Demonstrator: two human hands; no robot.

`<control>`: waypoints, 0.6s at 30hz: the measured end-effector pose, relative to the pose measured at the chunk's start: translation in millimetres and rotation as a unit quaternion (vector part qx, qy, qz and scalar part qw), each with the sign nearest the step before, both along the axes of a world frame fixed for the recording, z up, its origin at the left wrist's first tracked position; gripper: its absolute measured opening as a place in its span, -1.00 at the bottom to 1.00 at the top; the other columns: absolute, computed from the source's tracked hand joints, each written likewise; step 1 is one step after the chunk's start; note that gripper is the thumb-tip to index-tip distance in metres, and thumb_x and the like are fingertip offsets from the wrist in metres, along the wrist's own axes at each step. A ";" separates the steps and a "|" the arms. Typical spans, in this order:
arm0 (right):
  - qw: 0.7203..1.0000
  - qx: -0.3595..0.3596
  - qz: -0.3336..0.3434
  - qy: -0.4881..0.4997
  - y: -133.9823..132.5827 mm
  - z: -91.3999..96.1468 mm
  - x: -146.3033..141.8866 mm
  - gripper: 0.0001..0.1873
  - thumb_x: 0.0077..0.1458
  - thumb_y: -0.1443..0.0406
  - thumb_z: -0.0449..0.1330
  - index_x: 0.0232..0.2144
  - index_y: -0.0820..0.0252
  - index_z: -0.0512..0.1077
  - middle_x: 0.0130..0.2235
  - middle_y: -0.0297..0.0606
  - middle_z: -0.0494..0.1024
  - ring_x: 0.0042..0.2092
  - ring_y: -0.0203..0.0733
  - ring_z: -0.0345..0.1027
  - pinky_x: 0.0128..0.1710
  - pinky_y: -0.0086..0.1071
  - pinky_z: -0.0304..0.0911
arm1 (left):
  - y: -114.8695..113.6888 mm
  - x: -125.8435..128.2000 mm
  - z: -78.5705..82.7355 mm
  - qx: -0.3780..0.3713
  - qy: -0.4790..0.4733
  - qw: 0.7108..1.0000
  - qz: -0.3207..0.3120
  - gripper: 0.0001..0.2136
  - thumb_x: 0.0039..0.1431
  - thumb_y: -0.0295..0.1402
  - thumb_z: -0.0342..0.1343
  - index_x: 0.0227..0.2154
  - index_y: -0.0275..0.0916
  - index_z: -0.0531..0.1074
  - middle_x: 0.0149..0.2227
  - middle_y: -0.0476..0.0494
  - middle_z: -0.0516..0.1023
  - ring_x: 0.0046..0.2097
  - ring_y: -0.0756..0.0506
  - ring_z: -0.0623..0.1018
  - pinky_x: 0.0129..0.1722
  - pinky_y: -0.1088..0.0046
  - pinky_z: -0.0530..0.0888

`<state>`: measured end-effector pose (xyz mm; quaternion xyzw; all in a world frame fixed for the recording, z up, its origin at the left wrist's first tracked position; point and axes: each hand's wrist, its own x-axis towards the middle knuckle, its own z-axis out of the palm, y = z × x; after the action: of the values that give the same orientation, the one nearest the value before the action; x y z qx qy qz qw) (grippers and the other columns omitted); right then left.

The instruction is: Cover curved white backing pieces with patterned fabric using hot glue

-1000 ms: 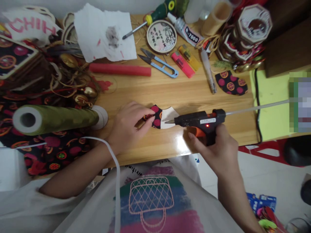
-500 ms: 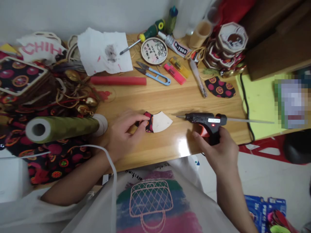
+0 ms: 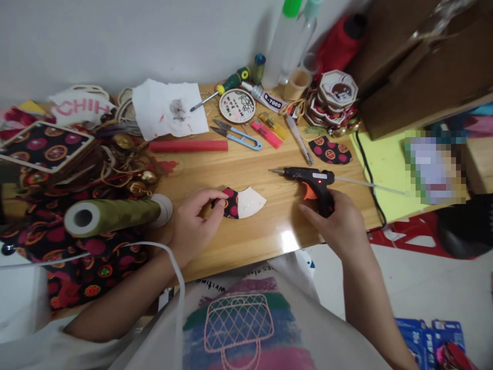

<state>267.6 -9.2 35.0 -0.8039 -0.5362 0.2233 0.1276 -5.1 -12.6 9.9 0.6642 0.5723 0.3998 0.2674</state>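
Observation:
My left hand (image 3: 200, 218) pinches the left end of a small fan-shaped piece, thumb and forefinger together on it. Dark patterned fabric (image 3: 231, 204) covers its left part, while the right part is a bare white card (image 3: 251, 202). My right hand (image 3: 339, 221) is wrapped around the grip of a black hot glue gun (image 3: 308, 176) with an orange trigger and a lit red light. Its nozzle points left, above and to the right of the card, apart from it. A clear glue stick (image 3: 370, 184) sticks out behind the gun.
Blue thread snips (image 3: 242, 137), a red stick (image 3: 188, 146) and a glue tube (image 3: 268, 97) lie behind the hands. Another patterned fabric piece (image 3: 330, 151) lies at right. A green roll (image 3: 119, 216) stands by my left forearm. A black cord (image 3: 370, 177) crosses yellow paper (image 3: 381, 159).
My left fingers have drawn back slightly along the piece, so more of its patterned fabric shows. The glue gun is tilted a little more, its nozzle higher. The camera view has shifted.

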 end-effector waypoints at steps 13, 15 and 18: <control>0.933 0.266 0.241 -0.016 -29.8 -8.8 -59.9 -0.81 0.22 0.28 0.13 -0.14 0.24 0.44 -0.19 -0.12 0.52 -0.14 -0.10 0.41 -0.14 -0.21 0.39 | -24.9 -8.6 17.1 0.099 0.284 0.928 -0.219 -0.51 0.30 -0.31 0.05 0.21 -0.44 0.18 0.15 -0.47 0.45 0.21 -0.31 0.43 0.10 0.10 0.43; 0.930 0.261 0.257 0.004 -27.7 -13.4 -65.0 -0.81 0.23 0.30 0.13 -0.13 0.25 0.43 -0.20 -0.14 0.53 -0.16 -0.13 0.41 -0.15 -0.23 0.40 | -28.2 -7.0 13.2 0.113 0.347 0.908 -0.207 -0.57 0.31 -0.23 0.04 0.10 -0.49 0.31 0.14 -0.53 0.45 0.19 -0.37 0.44 0.08 0.06 0.43; 0.931 0.267 0.250 0.016 -27.8 -21.4 -70.4 -0.77 0.22 0.32 0.12 -0.08 0.26 0.41 -0.18 -0.11 0.54 -0.14 -0.12 0.43 -0.17 -0.23 0.41 | -31.3 -2.1 6.2 0.113 0.376 0.897 -0.201 -0.49 0.34 -0.13 -0.02 0.08 -0.56 0.33 0.11 -0.56 0.47 0.18 -0.37 0.44 0.11 0.06 0.40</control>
<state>197.2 -37.0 13.6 -0.5763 -0.7575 0.1096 0.2863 -7.2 -43.9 16.0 0.8918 0.4353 0.1200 0.0301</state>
